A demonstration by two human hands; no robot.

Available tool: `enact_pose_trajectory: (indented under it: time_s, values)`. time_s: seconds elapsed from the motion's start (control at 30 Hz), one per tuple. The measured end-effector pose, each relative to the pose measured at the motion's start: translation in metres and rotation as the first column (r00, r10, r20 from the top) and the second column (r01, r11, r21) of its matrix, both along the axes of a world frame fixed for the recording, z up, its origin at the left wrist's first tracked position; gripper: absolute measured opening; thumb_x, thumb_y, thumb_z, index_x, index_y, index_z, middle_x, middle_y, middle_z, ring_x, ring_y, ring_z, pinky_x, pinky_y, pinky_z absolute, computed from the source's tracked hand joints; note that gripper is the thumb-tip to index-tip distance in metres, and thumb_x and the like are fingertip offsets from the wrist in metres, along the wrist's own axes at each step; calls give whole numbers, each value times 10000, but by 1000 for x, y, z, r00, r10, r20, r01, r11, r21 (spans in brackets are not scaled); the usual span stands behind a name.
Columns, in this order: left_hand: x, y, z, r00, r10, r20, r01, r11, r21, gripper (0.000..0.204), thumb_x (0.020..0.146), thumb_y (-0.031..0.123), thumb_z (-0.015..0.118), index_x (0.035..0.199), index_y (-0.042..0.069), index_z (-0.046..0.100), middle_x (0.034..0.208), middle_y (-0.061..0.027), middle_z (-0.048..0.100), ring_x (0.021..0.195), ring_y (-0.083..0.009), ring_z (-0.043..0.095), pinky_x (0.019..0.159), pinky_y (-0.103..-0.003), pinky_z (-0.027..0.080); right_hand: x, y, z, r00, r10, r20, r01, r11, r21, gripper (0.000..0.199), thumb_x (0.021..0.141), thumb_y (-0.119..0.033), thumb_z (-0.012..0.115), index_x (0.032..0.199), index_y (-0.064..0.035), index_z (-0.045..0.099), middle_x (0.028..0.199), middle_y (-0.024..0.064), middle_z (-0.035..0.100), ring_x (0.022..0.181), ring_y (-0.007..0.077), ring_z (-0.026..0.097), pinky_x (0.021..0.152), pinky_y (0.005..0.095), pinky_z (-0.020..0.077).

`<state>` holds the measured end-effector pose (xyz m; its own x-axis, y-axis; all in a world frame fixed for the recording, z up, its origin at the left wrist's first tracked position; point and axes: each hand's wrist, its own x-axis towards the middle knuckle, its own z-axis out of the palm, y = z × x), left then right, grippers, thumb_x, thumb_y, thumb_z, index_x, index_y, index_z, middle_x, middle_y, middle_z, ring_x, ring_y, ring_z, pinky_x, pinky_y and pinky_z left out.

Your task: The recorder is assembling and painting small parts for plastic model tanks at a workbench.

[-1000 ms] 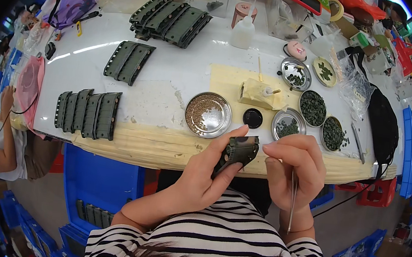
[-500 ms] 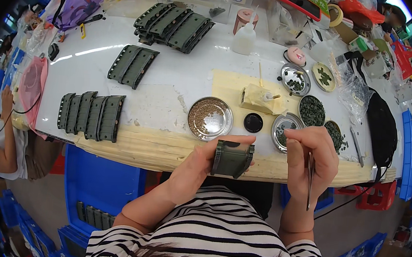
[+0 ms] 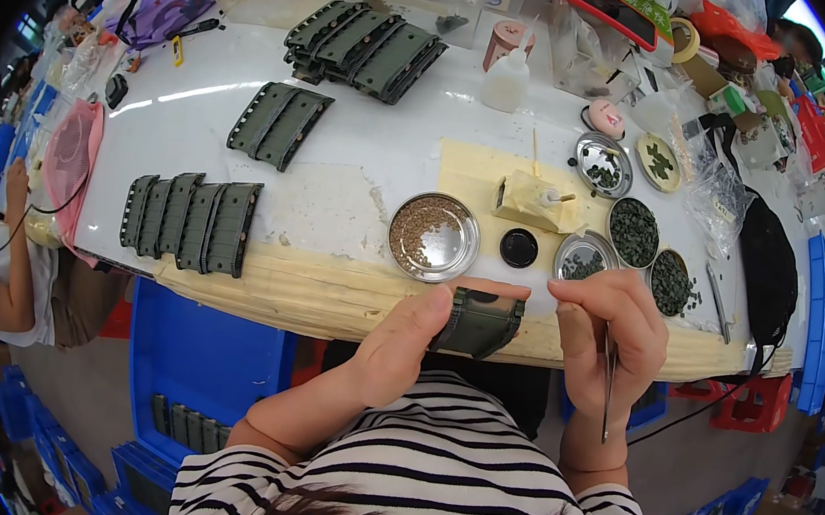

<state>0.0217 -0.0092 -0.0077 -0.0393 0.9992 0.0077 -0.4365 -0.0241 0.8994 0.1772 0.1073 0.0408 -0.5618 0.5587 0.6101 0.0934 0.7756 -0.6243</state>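
Your left hand now shows the green segment broad side up, where a second ago it is slanted and narrower to view. Your right hand is nearer to it than half a second ago, fingertips just beside your left index tip. That suggests a different side is on offer to your fingers, and that the segment is mid-handling rather than done with.

Your left hand grasps that one segment between thumb and fingers, over the near edge of the worktop. Your right hand carries one pair of tweezers tucked down along the palm; whether its fingertips also pinch something tiny, you can't tell from here.

Beyond your left hand, count three groups of green segments and one dish of brown grains. Beyond your right hand, count five containers of green bits, one black lid, one cream block and, farther off, one white squeeze bottle.
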Motion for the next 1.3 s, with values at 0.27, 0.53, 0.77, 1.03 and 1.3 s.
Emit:
enact_pose_trajectory:
  time_s: [0.27, 0.53, 0.77, 1.03, 1.3]
  values:
    - [1, 0, 9, 999, 30, -36, -28, 999, 32, 630, 1008, 429, 244, 1293, -83, 473, 1221, -177, 585, 1131, -223, 566, 1013, -351, 409, -5, -13, 8, 989, 95, 109, -108, 987, 118, 302, 651, -56, 792, 947, -75, 735, 716, 17, 542, 604, 161, 506, 532, 272, 403]
    - [1, -3, 6, 999, 29, 22, -28, 999, -34, 660, 1011, 454, 201, 1315, -81, 438, 1106, -194, 619, 1044, -254, 599, 984, -391, 429, -2, -6, 9, 999, -51, 10, 50, 994, 95, 272, 690, -3, 762, 954, -61, 731, 704, 25, 522, 598, 145, 489, 517, 250, 379]
    - [-3, 6, -6, 902, -35, 430, 39, 999, -1, 732, 1006, 543, 125, 1345, -31, 427, 1082, -179, 624, 980, -258, 624, 924, -375, 475, -5, 38, -6, 963, -262, 63, 262, 965, 17, 165, 798, 4, 700, 960, -30, 705, 717, 42, 525, 587, 122, 487, 519, 243, 367]
    - [-6, 25, 0, 682, -5, 732, 93, 992, -80, 625, 1025, 472, 130, 1178, 8, 519, 867, -201, 596, 747, -324, 610, 712, -483, 525, -19, 59, -18, 964, -217, 151, 219, 976, 6, 170, 797, -61, 714, 962, -26, 700, 695, 32, 503, 601, 105, 462, 520, 239, 349]
    - [-5, 32, -4, 591, -49, 805, 177, 982, -71, 580, 1027, 452, 147, 1152, 33, 528, 812, -176, 579, 686, -305, 591, 661, -463, 535, -20, 60, -17, 973, -215, 85, 213, 976, 36, 139, 780, -23, 723, 912, -23, 681, 744, 51, 561, 593, 139, 534, 532, 265, 411]
